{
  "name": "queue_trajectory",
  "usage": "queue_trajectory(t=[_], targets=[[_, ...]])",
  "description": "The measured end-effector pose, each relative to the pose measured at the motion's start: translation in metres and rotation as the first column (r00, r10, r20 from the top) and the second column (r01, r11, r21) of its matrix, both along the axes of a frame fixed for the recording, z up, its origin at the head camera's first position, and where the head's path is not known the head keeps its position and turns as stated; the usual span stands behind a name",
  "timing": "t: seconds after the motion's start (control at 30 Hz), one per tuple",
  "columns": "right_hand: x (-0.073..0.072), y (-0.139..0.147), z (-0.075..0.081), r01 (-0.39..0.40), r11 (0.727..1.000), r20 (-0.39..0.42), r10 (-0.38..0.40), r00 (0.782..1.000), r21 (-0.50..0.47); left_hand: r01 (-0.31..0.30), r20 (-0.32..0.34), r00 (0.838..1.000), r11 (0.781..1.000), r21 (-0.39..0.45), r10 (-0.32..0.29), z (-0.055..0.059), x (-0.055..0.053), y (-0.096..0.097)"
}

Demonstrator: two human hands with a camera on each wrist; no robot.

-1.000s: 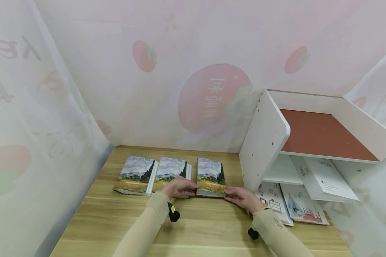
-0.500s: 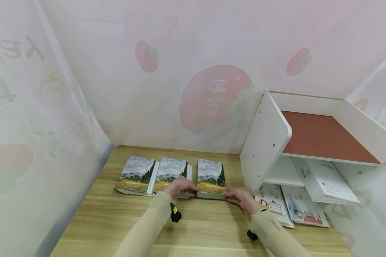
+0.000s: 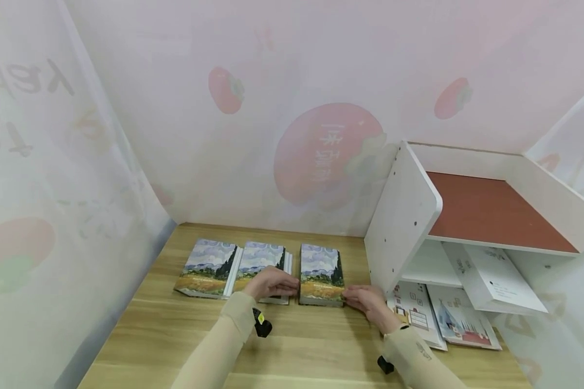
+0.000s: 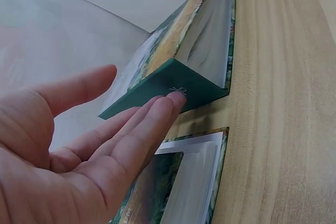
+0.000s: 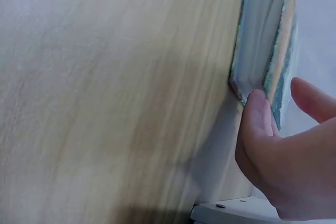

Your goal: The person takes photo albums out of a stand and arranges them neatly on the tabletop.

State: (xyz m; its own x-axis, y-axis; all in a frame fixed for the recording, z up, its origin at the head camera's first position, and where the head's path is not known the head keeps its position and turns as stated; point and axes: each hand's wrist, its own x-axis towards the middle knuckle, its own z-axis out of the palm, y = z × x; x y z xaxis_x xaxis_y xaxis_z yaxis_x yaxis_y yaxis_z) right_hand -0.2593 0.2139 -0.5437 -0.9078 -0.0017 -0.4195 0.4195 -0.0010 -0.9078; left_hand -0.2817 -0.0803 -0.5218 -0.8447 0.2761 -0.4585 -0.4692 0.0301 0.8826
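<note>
A thick photo album (image 3: 322,270) with a painted landscape cover lies flat on the table, the rightmost of three alike. My left hand (image 3: 271,283) is at its left side, partly over the middle album (image 3: 260,256). In the left wrist view, straight fingertips touch its green spine (image 4: 157,95), and the thumb stands apart. My right hand (image 3: 370,305) is at the opposite edge. Its extended fingers touch the album's corner in the right wrist view, thumb raised away from the cover. The left album (image 3: 206,265) lies beside the middle one, untouched.
Right of the albums stands a white shelf unit (image 3: 401,216) with a red-brown top board (image 3: 486,210). A white box-like item (image 3: 496,275) sits inside it. Two illustrated booklets (image 3: 462,316) lie below. A printed cloth (image 3: 253,178) hangs behind the wooden table (image 3: 311,346).
The fingers of both hands have eased slightly outward along the right album's sides and look straighter. The albums keep their places, while the whole head view has shifted a little.
</note>
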Motion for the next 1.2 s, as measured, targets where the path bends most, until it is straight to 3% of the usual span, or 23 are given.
queue_trajectory(t=[0.37,0.63,0.9,1.2], targets=[[-0.001,0.003,0.005,0.033,0.999,0.01,-0.033,0.999,-0.031,-0.009,-0.014,1.0,0.997,0.082,0.01,0.007,0.0,-0.002],[0.011,0.006,0.01,0.01,1.0,0.005,-0.009,1.0,-0.028,-0.009,-0.032,0.999,0.986,0.166,0.015,0.014,0.005,0.003],[0.028,0.008,0.016,-0.053,0.998,0.002,0.053,0.999,-0.033,-0.001,-0.059,0.998,0.978,0.207,0.014,0.02,0.019,0.014],[0.04,0.013,0.021,-0.067,0.996,0.018,0.068,0.997,-0.056,-0.005,-0.106,0.994,0.98,0.199,0.027,0.02,0.039,0.025]])
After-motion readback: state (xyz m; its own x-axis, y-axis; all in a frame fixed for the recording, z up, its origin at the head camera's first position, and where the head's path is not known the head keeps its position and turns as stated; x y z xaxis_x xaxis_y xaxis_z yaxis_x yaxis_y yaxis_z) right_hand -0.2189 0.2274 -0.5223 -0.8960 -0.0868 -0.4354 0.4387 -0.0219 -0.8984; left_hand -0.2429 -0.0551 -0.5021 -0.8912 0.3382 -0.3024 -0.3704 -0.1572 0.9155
